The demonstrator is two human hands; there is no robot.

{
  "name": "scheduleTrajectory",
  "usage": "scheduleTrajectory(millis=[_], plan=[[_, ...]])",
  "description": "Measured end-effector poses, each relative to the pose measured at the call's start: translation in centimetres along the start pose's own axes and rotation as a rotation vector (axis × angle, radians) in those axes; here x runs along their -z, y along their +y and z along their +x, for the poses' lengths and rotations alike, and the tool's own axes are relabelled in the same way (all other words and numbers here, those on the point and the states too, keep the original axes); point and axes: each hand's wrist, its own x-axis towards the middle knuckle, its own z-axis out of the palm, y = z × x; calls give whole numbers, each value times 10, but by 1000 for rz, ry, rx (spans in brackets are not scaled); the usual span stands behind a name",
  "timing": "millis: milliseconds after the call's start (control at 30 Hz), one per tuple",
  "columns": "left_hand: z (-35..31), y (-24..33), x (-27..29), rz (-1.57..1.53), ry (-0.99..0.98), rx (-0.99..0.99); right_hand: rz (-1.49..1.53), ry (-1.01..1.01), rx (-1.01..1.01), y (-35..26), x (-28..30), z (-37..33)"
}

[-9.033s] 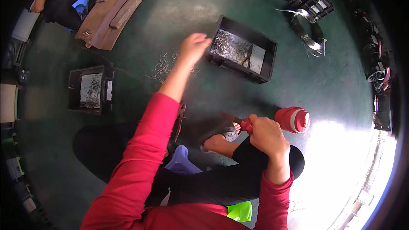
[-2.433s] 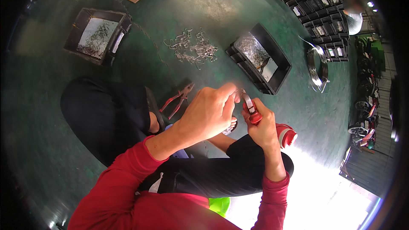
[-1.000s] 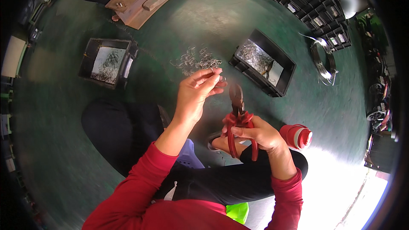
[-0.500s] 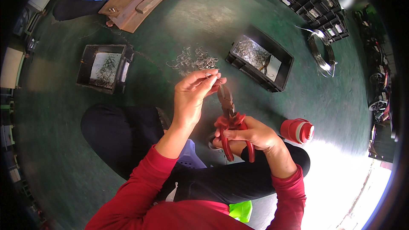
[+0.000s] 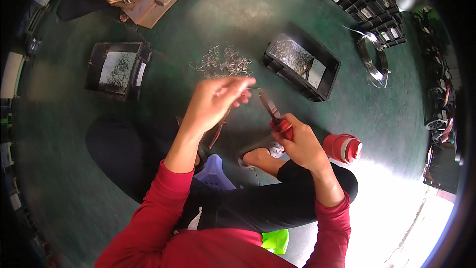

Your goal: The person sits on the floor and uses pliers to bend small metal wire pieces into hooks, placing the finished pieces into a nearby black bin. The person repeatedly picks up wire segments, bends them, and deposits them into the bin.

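A: Checked the left hand (image 5: pixel 213 100)?

B: Checked. Found narrowed at the fingertips, apparently pinching a thin wire piece (image 5: pixel 254 88); could not confirm the exact grip because of blur.

A: And the right hand (image 5: pixel 302 141)?

B: Found wrapped around the red grips of a pair of pliers (image 5: pixel 270 106). Could not judge the gap between the jaws.

A: Established the position of the wire piece?

B: Located at the left fingertips, projecting rightward. Recorded its long axis as roughly crosswise, with the free end just beside the nose of the pliers; could not verify contact. Noted the left hand as nearer to it, the right hand as lower and to the right, and the pliers as slanting up and leftward toward that free end.

A: Logged the surroundings?

B: Logged a heap of bent wire pieces (image 5: pixel 223 62) on the green floor (image 5: pixel 173 64), just beyond the left hand; a black crate (image 5: pixel 289 77) to the right of the heap; and a red jug (image 5: pixel 342 148) near the right hand, on its outer side.
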Motion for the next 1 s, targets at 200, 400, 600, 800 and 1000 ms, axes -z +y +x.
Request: scheduleTrajectory(millis=[200,400,600,800,1000], plan=[[-8,6,-12,92,-42,57,-43,1,-39,-1,1,2],[-11,0,-22,248,-22,-172,-73,42,-35,-3,2,1],[-16,1,-22,225,-71,-7,-215,207,81,0,-3,2],[-14,2,-22,-41,-104,139,-415,307,78,0,-6,6],[-11,-2,-22,-201,-121,190,-597,435,152,-1,-7,7]])
